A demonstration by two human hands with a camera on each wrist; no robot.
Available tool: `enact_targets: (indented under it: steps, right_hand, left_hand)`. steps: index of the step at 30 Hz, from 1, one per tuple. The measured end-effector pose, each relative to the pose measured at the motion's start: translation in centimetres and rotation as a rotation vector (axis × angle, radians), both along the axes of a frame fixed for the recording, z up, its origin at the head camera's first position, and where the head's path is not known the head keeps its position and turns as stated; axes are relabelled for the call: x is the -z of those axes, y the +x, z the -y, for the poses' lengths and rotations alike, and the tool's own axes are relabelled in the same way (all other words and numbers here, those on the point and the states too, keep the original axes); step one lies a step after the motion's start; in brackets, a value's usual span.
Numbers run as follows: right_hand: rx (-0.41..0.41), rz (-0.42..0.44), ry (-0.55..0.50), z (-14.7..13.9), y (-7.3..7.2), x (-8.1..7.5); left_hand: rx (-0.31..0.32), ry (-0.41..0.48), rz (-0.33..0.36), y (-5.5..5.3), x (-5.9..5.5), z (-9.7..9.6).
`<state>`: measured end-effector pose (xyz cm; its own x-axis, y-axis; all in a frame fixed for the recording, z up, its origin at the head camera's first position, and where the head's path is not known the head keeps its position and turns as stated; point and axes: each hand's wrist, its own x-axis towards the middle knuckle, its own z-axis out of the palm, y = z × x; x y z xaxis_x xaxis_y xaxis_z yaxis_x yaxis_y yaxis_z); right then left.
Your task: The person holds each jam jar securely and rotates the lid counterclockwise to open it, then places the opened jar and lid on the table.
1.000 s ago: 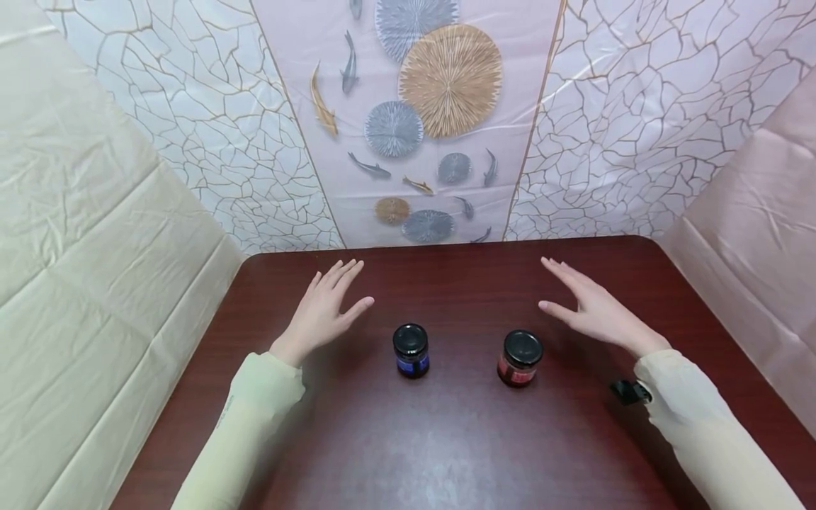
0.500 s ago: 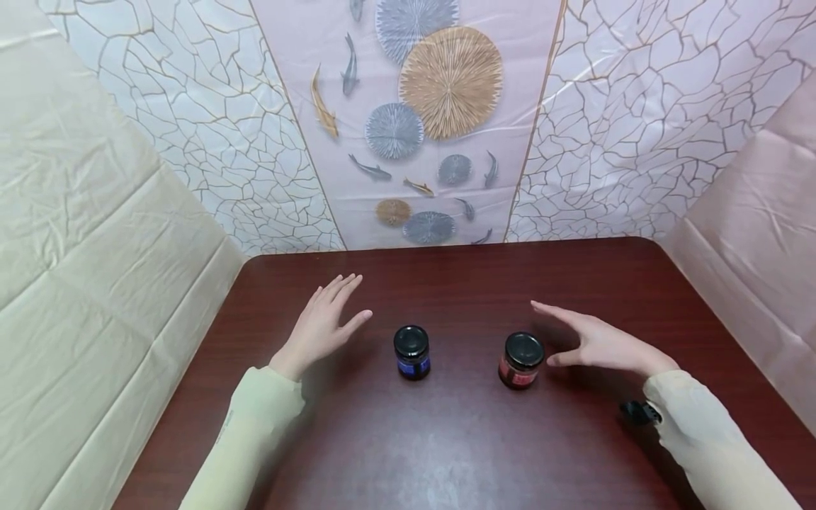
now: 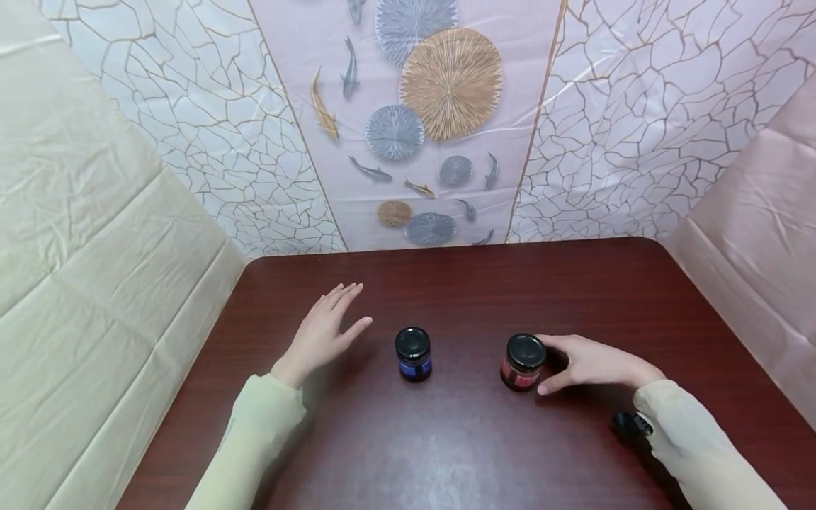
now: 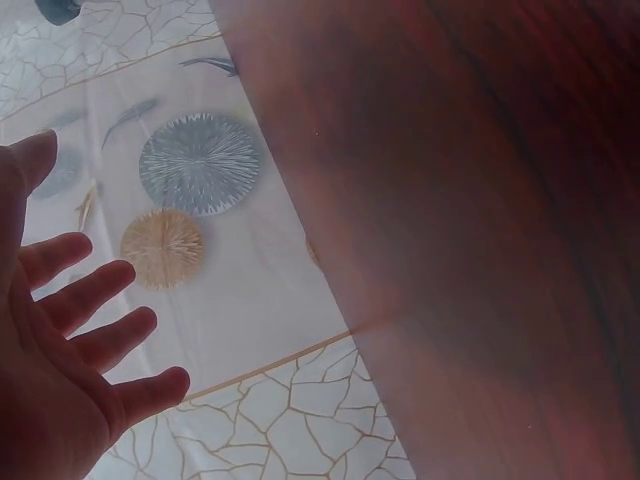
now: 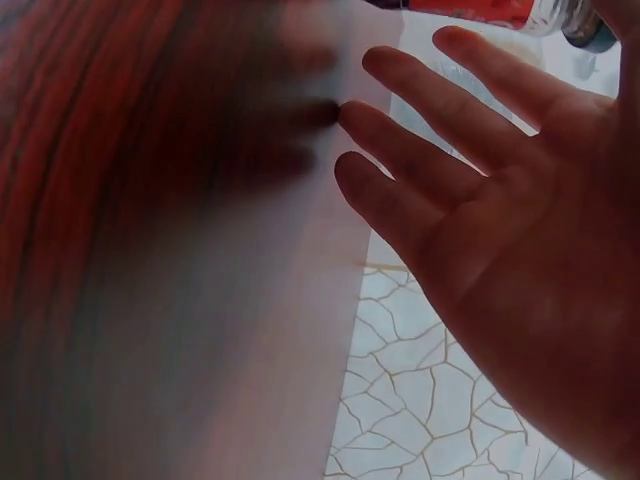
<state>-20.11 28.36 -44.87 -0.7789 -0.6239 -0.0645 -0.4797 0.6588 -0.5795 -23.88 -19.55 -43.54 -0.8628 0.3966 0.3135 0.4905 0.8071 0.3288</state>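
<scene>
Right hand (image 3: pixel 596 363) at red jar (image 3: pixel 521 364), right side; fingers (image 5: pixel 450 106) parted from thumb (image 3: pixel 556 382), no grip, contact unclear. Left hand (image 3: pixel 321 334) wide, holding nothing, left of blue jar (image 3: pixel 414 355), apart. Both jars upright on bench (image 3: pixel 433 439), blue left of red.

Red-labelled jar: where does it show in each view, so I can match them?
Head: red-labelled jar, right of centre, beside the right hand.
Left wrist: none recognisable; a cut-off dark thing at top left is unclear.
Right wrist: top edge, right of centre, cut off, red label showing.
Shared landmark: the crack-patterned backdrop.
</scene>
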Motion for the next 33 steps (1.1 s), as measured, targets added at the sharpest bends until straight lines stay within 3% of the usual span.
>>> enact_targets:
  steps: [7, 33]
  right_hand:
    - [-0.017, 0.039, -0.069, 0.5, 0.0, 0.7]
    - [-0.003, 0.006, -0.19, 1.7, 0.0, 1.6]
  left_hand:
    - [0.001, 0.009, 0.005, 0.1, 0.3, -0.1]
    - [0.001, 0.018, 0.031, 0.5, 0.6, -0.3]
